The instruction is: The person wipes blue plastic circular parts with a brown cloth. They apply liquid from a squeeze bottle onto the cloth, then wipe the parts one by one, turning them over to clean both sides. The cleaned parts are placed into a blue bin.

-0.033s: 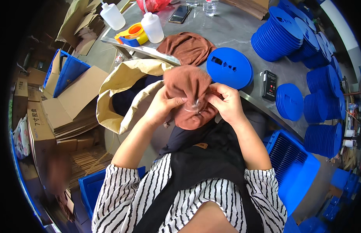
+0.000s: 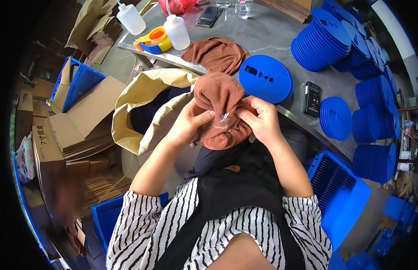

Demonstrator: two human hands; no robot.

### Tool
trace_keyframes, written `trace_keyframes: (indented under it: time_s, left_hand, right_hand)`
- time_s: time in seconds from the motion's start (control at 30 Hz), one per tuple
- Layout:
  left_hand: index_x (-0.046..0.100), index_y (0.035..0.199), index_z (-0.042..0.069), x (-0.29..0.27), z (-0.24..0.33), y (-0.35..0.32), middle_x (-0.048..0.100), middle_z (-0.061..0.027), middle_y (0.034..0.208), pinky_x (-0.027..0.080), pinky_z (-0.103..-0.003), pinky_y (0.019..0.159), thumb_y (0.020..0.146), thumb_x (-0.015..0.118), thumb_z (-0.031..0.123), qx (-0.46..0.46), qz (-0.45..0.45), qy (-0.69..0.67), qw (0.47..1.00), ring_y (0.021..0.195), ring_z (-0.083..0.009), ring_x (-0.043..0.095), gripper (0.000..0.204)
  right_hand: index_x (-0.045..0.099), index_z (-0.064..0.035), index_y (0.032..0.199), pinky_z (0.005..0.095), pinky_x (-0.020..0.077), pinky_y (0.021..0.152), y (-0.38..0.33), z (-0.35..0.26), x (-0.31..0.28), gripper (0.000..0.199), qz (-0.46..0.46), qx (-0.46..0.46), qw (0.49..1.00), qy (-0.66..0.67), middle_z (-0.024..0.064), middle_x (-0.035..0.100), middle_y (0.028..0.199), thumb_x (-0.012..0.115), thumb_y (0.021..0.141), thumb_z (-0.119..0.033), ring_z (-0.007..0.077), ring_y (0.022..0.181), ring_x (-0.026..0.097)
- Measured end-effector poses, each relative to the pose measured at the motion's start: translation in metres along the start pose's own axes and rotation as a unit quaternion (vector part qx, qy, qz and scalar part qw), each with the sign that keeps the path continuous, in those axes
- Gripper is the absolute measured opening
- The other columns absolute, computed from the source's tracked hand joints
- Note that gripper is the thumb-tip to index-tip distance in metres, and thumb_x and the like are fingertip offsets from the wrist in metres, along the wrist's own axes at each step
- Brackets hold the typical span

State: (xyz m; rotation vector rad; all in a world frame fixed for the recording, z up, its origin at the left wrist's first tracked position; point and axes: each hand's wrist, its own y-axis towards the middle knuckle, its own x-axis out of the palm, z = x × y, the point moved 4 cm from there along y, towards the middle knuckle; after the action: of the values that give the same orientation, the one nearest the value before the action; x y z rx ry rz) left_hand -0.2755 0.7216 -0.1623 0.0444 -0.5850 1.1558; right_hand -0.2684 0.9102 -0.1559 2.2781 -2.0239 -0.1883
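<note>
Between my hands, above my lap, is a bunched brown cloth with a small clear, shiny piece showing in its folds. My left hand grips the cloth's left side, thumb pressed on it. From the right, my right hand pinches with thumb and fingertips at the cloth's edge beside the clear piece. What exactly lies between those fingertips is partly hidden. Another brown cloth lies spread on the table's near edge, next to a round blue plastic disc with cut-out slots.
An open tan sack stands left of my hands. On the grey table are stacked blue discs, a black handheld device, a phone, squeeze bottles and tape. A blue crate sits at my right, cardboard at left.
The upper part of the brown cloth has shifted slightly right and away from me, with my left hand moving slightly right. My right hand stays nearly in place.
</note>
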Motion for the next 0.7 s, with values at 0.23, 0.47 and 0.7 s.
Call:
trace_keyframes:
  time_s: [0.23, 0.47, 0.7]
  left_hand:
    - [0.027, 0.144, 0.002, 0.019, -0.019, 0.006, 0.043, -0.0109, 0.136, 0.034, -0.034, 0.106, 0.071, 0.080, 0.024, 0.014, -0.043, 0.070, 0.997, 0.127, -0.0211, 0.042, 0.093]
    - [0.053, 0.122, 0.002, 0.020, -0.034, 0.010, 0.061, -0.0051, 0.111, 0.045, -0.030, 0.093, 0.075, 0.069, 0.008, 0.024, 0.027, -0.032, 0.999, 0.104, -0.0167, 0.058, 0.050]
    - [0.052, 0.125, 0.001, -0.002, -0.035, 0.008, 0.060, -0.0066, 0.116, 0.045, -0.032, 0.096, 0.074, 0.070, 0.011, 0.113, 0.026, 0.061, 0.991, 0.106, -0.0167, 0.058, 0.055]
  right_hand:
    - [0.055, -0.0061, 0.077, 0.0431, 0.0465, 0.060, -0.024, -0.019, 0.012, 0.016, 0.019, -0.172, 0.938, -0.301, 0.0108, 0.060, 0.072, 0.070, 0.076, -0.013, 0.0336, 0.066, 0.059]
    - [0.058, -0.0069, 0.080, 0.0381, 0.0466, 0.061, -0.037, -0.045, 0.001, 0.020, -0.030, -0.156, 0.918, -0.363, 0.0072, 0.061, 0.071, 0.072, 0.077, -0.020, 0.0272, 0.066, 0.061]
    - [0.056, -0.0098, 0.075, 0.0354, 0.0427, 0.057, -0.042, -0.059, -0.001, 0.013, -0.040, -0.248, 0.860, -0.445, 0.0026, 0.052, 0.063, 0.068, 0.076, -0.012, 0.0220, 0.061, 0.057]
